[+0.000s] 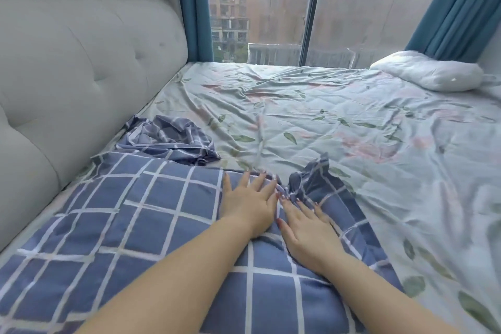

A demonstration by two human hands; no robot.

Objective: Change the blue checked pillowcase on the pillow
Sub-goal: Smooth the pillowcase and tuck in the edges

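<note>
A pillow in a blue checked pillowcase lies in front of me on the bed, beside the headboard. My left hand rests flat on its far end with fingers straight. My right hand lies flat next to it, fingertips at the bunched, ruffled edge of the case. A second blue checked pillowcase lies crumpled on the sheet just beyond the pillow, near the headboard.
The bed carries a wrinkled pale sheet with a leaf pattern. A padded grey headboard runs along the left. A white bare pillow sits at the far right corner by the window and teal curtains.
</note>
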